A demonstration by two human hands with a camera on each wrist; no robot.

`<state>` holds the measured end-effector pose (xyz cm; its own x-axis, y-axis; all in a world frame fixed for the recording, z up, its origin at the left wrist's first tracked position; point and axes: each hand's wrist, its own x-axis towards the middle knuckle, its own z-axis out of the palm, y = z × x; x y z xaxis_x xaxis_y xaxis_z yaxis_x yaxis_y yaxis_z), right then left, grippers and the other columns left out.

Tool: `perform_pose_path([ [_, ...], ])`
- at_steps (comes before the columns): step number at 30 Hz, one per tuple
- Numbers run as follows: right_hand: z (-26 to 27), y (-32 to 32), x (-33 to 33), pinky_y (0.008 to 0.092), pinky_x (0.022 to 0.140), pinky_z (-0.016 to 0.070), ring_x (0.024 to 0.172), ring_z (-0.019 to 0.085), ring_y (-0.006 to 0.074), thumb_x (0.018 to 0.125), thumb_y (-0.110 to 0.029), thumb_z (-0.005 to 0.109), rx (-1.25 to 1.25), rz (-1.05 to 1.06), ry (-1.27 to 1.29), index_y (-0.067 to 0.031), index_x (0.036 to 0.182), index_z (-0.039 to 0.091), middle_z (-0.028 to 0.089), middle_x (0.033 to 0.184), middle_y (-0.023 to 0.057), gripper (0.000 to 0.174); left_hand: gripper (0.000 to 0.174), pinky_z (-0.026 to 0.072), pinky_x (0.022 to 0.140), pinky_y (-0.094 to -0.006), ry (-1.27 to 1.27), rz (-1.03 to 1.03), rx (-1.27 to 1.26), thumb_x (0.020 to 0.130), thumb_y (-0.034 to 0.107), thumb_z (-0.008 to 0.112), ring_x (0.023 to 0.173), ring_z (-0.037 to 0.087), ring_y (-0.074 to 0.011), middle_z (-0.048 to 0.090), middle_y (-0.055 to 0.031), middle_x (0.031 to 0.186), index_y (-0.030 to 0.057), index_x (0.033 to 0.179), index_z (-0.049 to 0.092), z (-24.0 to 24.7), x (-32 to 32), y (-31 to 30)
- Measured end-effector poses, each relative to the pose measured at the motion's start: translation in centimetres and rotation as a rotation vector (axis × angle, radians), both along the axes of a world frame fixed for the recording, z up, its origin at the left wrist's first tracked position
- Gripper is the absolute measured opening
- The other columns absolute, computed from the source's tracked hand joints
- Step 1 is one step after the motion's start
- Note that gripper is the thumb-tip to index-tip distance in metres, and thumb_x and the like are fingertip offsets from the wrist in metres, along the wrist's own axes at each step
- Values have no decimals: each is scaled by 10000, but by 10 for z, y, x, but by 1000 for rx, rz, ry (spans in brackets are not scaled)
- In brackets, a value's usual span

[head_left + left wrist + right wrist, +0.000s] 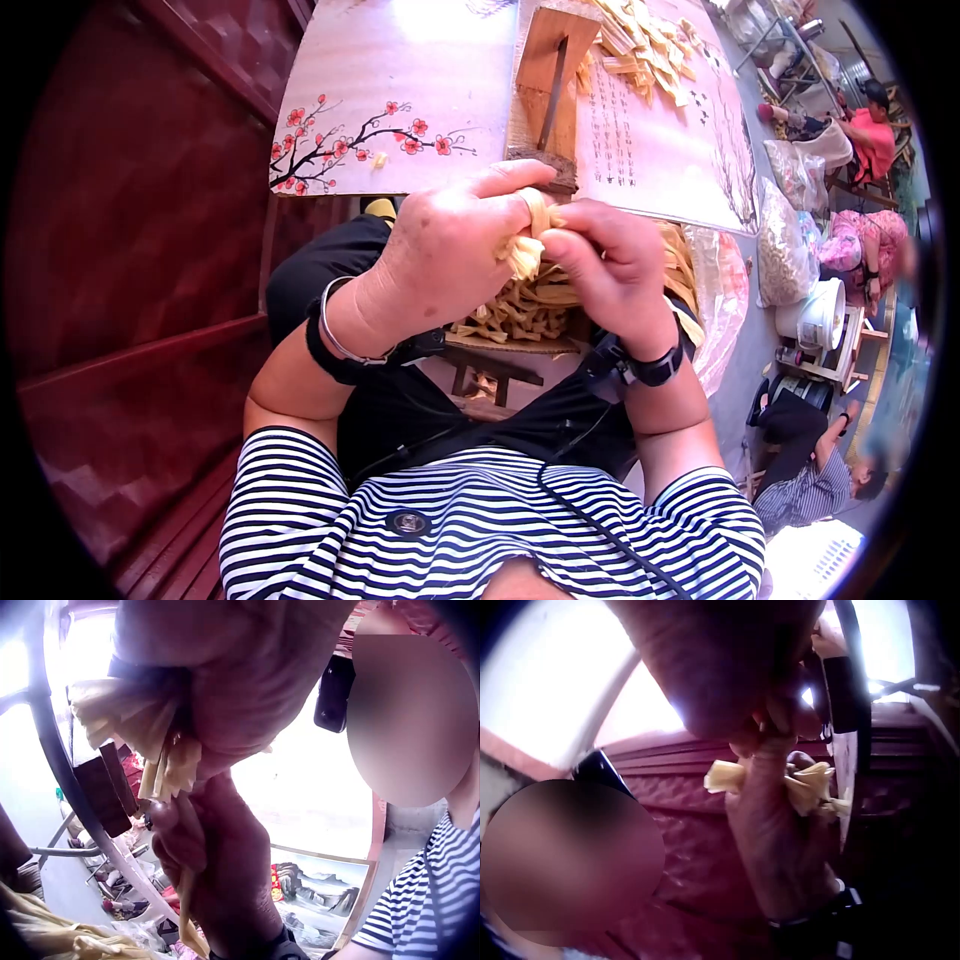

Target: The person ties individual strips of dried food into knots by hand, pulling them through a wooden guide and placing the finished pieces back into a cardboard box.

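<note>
While left hand grips strips (yellow), right hand pinches; pile below.

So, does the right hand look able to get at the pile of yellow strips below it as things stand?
Probably yes: the pile of yellow strips lies below the right hand, with no visible cover over it. But that hand pinches the yellow bundle, so it would likely need to let go first.

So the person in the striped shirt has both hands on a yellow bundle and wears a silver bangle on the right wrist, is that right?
Not quite: the silver bangle is on the left wrist, as the head view shows. The left hand and right hand are indeed both on the yellow bundle.
</note>
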<state>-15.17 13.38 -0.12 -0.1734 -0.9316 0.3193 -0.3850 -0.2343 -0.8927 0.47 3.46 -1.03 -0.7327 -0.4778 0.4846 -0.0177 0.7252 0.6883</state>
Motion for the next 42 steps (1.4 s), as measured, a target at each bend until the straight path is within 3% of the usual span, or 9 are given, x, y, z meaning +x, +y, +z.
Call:
perform_pose_path([
  [5, -13, -2, -3, 307, 511, 438, 531, 562, 201, 880, -194, 586, 111, -41, 378, -3, 866, 648, 553, 603, 122, 201, 100, 547, 709, -317, 29, 32, -139, 717, -48, 662, 839, 681, -262, 659, -168, 1029, -55, 807, 620, -7, -7, 5],
  [12, 18, 4, -18, 212, 470, 278, 497, 356, 46, 985, -346, 493, 648, 350, -596, -6, 798, 644, 483, 581, -40, 416, 72, 523, 686, -305, 396, -261, 353, 794, -25, 563, 775, 634, -216, 645, -156, 939, -60, 737, 590, 8, -1, -6],
  [15, 11, 8, -21, 205, 453, 212, 486, 309, 34, 980, -387, 504, 581, 438, -722, -16, 773, 637, 423, 554, -47, 445, 70, 538, 718, -281, 505, -199, 300, 864, -21, 571, 844, 654, -211, 657, -160, 971, -79, 858, 610, 5, 11, -18],
  [21, 10, 3, -23, 193, 454, 212, 489, 307, 21, 954, -313, 575, 628, 282, -808, -43, 767, 642, 423, 571, -65, 335, 120, 479, 680, -230, 360, -202, 816, 862, 37, 596, 761, 586, -102, 638, -90, 927, -40, 954, 605, 1, -1, -10],
  [26, 8, -2, -17, 180, 515, 313, 568, 417, 24, 938, -295, 602, 672, 233, -571, -31, 819, 671, 525, 630, -52, 297, 102, 460, 621, -224, 234, -219, 1076, 850, 32, 599, 675, 566, -92, 606, -56, 789, 7, 943, 565, -6, 5, -5],
  [31, 15, -3, -26, 196, 563, 391, 635, 496, 26, 894, -208, 675, 363, -73, -209, -11, 895, 682, 595, 673, -36, 197, 65, 470, 584, -213, 293, 38, 624, 839, 43, 638, 652, 582, -60, 619, -12, 749, 28, 903, 632, -9, 2, -19],
  [37, 7, -35, -29, 275, 461, 399, 487, 524, 123, 839, -220, 720, 137, -456, 368, -80, 821, 635, 585, 581, 51, 164, 118, 481, 570, -220, 221, 235, 670, 855, 99, 623, 651, 609, -80, 658, -28, 755, -6, 888, 665, -3, -23, -38],
  [41, -27, -53, -56, 325, 498, 459, 546, 623, 182, 817, -272, 738, 177, -634, 454, -93, 801, 637, 636, 616, 65, 207, 144, 483, 643, -224, 108, 310, 579, 883, 128, 636, 707, 590, -66, 645, -14, 792, -2, 936, 668, -18, -28, -48],
  [42, -29, -49, -61, 274, 490, 429, 520, 560, 116, 819, -220, 750, 137, -651, 323, -70, 777, 621, 602, 591, 20, 202, 150, 482, 638, -224, 89, 350, 560, 886, 138, 642, 702, 586, -64, 644, -13, 793, -4, 929, 666, -19, -27, -47],
])
